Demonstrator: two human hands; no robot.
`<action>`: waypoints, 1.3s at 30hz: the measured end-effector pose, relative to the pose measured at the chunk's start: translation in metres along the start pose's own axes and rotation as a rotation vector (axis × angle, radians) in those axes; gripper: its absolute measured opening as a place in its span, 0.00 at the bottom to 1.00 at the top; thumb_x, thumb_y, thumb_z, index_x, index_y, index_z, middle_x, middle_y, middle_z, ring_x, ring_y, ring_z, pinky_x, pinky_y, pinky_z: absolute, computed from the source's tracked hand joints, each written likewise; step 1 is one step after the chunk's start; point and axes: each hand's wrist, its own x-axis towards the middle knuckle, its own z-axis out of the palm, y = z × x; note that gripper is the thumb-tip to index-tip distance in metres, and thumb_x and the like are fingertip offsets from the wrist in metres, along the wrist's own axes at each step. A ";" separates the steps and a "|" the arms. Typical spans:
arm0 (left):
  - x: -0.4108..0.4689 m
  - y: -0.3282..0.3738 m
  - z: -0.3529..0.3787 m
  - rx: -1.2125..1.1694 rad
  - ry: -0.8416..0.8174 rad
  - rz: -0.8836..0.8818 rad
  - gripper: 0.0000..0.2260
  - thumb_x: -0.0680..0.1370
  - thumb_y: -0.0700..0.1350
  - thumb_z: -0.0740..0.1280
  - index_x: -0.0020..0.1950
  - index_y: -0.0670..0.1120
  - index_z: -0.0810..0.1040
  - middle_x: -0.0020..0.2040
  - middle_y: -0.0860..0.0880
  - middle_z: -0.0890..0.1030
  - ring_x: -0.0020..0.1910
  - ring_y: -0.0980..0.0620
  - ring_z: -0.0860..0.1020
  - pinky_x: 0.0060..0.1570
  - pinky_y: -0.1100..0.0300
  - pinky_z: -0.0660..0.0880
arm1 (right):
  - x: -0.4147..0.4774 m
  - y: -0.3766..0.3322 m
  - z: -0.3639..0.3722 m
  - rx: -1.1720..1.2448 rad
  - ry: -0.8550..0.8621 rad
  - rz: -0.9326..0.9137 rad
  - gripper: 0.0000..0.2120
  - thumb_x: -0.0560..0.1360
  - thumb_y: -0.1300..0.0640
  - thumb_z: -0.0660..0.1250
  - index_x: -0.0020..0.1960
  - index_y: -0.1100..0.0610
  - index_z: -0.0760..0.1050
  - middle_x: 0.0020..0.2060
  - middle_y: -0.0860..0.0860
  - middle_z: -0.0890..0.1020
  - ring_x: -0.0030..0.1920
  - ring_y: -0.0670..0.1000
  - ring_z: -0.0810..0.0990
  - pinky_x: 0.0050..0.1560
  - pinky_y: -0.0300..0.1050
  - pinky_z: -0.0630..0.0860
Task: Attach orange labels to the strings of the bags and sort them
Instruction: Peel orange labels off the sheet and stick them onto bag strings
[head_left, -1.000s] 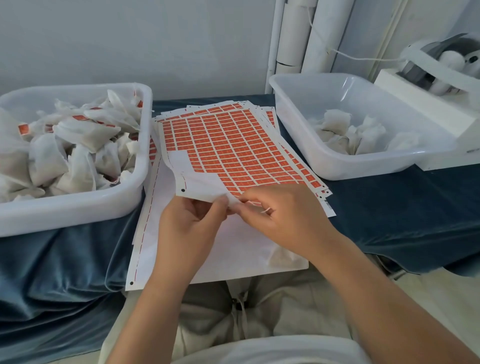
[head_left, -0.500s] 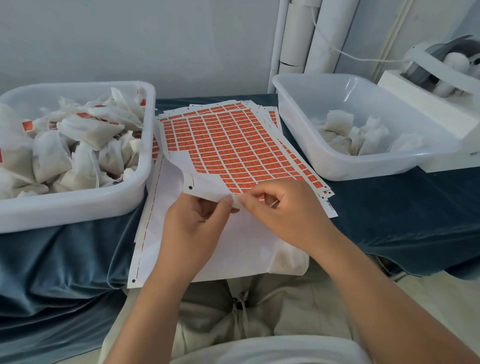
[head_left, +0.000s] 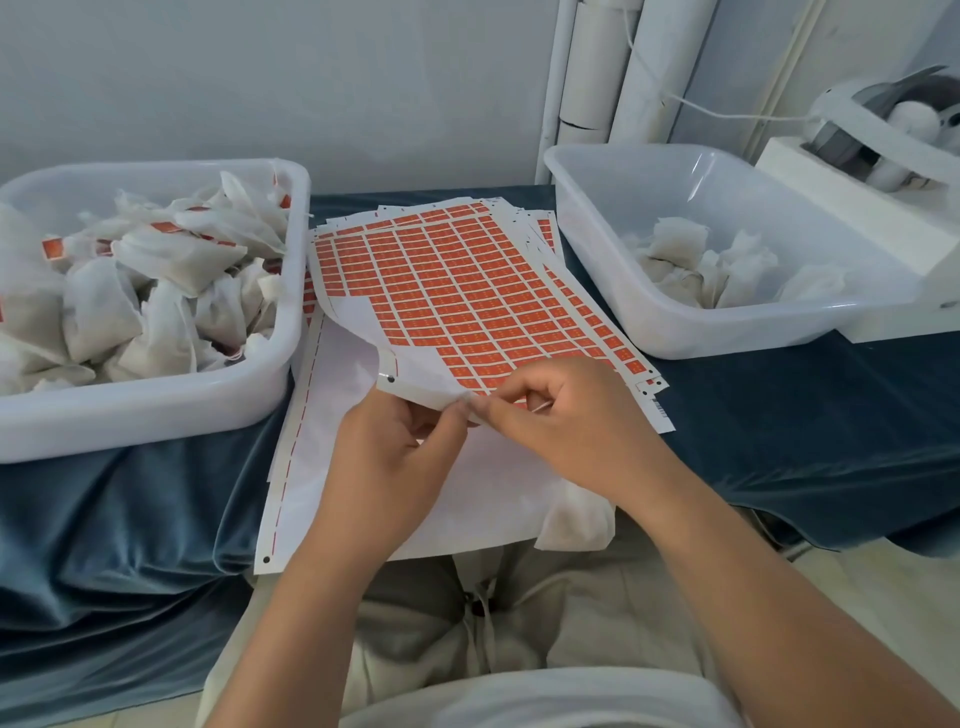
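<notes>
A sheet of orange labels (head_left: 457, 291) lies on a stack of sheets in the middle of the table, its near left corner bare and curled up. My left hand (head_left: 400, 447) pinches that lifted near edge. My right hand (head_left: 566, 415) pinches at the same edge, fingertips meeting the left thumb; what it holds is hidden. A white bag (head_left: 576, 519) lies under my right wrist at the table's edge. The left tub (head_left: 156, 400) is piled with white bags, several bearing orange labels. The right tub (head_left: 675, 332) holds several unlabelled bags (head_left: 691, 260).
Used backing sheets (head_left: 322, 467) lie under the label stack, overhanging the blue cloth (head_left: 805, 441). A white machine (head_left: 883, 171) stands at the far right behind the right tub. White pipes (head_left: 592, 67) run up the wall. My lap is below the table edge.
Both hands have stayed pinched at the sheet's near edge, drifting slightly up and away from me; the bare corner is lifted a little more.
</notes>
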 end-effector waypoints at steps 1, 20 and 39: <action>0.000 0.000 0.000 -0.002 0.007 -0.007 0.19 0.83 0.45 0.71 0.59 0.72 0.76 0.54 0.71 0.84 0.54 0.65 0.84 0.49 0.75 0.77 | 0.000 0.000 0.000 0.007 -0.014 0.002 0.10 0.78 0.42 0.73 0.51 0.46 0.87 0.46 0.35 0.86 0.49 0.36 0.82 0.47 0.32 0.75; 0.004 -0.018 -0.006 -0.172 -0.015 -0.094 0.08 0.78 0.38 0.76 0.52 0.44 0.79 0.47 0.50 0.87 0.49 0.51 0.87 0.51 0.61 0.84 | -0.003 0.000 0.004 0.060 -0.008 -0.020 0.05 0.80 0.51 0.72 0.48 0.48 0.87 0.38 0.34 0.83 0.44 0.39 0.82 0.43 0.27 0.72; 0.012 -0.024 -0.025 -0.124 0.123 -0.336 0.13 0.78 0.50 0.76 0.58 0.64 0.80 0.47 0.63 0.87 0.44 0.57 0.88 0.40 0.58 0.86 | 0.000 -0.003 -0.015 0.276 0.091 0.129 0.10 0.81 0.39 0.67 0.50 0.41 0.85 0.48 0.32 0.86 0.52 0.37 0.85 0.52 0.41 0.81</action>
